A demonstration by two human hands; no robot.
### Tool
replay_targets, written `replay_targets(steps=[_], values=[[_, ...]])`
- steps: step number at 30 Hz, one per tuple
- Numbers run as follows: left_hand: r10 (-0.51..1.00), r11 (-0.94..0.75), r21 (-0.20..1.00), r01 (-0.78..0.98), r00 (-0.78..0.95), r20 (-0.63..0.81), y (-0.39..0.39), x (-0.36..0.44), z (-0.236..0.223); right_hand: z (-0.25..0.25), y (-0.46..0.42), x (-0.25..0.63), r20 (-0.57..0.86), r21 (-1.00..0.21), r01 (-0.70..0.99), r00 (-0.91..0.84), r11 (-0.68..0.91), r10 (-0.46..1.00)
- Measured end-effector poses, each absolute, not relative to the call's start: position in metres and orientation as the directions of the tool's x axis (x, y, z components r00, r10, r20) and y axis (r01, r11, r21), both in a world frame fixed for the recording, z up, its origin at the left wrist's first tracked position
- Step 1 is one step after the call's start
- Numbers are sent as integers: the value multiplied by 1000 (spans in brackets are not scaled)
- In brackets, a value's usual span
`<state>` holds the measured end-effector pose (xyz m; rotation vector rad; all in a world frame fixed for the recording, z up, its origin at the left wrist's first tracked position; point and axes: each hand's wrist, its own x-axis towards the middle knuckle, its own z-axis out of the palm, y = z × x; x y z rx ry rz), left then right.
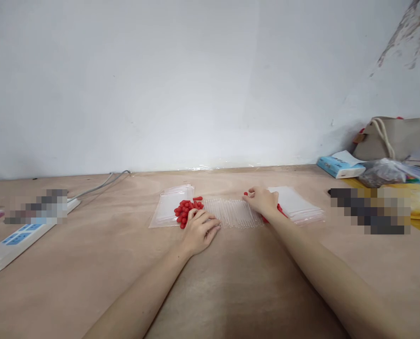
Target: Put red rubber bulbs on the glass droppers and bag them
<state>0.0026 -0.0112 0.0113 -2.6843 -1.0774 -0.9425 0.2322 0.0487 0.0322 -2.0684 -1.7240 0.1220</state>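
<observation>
A row of clear thin tubes (233, 212) lies on the wooden table (89, 263) between my hands. My left hand (200, 230) rests at the row's left end with fingers curled, beside a pile of small red caps (185, 209); what it holds, if anything, is hidden. My right hand (262, 200) sits at the row's right end, fingers pinched on a small red cap (245, 193). More red pieces (279, 210) show under that wrist.
Clear zip bags lie in a stack (169, 205) left of the caps and another stack (296, 205) on the right. A white power strip (22, 233) with a grey cable is at far left. A blue box (339, 165), plastic bag and beige tote (397, 136) stand at back right.
</observation>
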Motion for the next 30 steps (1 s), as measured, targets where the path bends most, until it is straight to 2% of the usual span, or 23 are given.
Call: replay_targets(steps=[7, 11, 15, 24, 30], values=[[607, -676, 108, 729, 467, 643, -9, 1, 11, 43, 37, 261, 298, -337, 937, 201, -95, 933], [657, -598, 138, 789, 385, 649, -8, 2, 11, 43, 30, 281, 248, -244, 964, 170, -108, 954], [666, -586, 148, 796, 370, 648, -8, 2, 10, 39, 29, 285, 188, -220, 972, 126, -84, 974], [657, -537, 126, 834, 320, 683, -2, 4, 16, 39, 28, 283, 241, -167, 985, 87, -47, 967], [719, -447, 100, 889, 290, 632, 15, 28, 25, 38, 30, 285, 214, -150, 988, 56, -24, 975]])
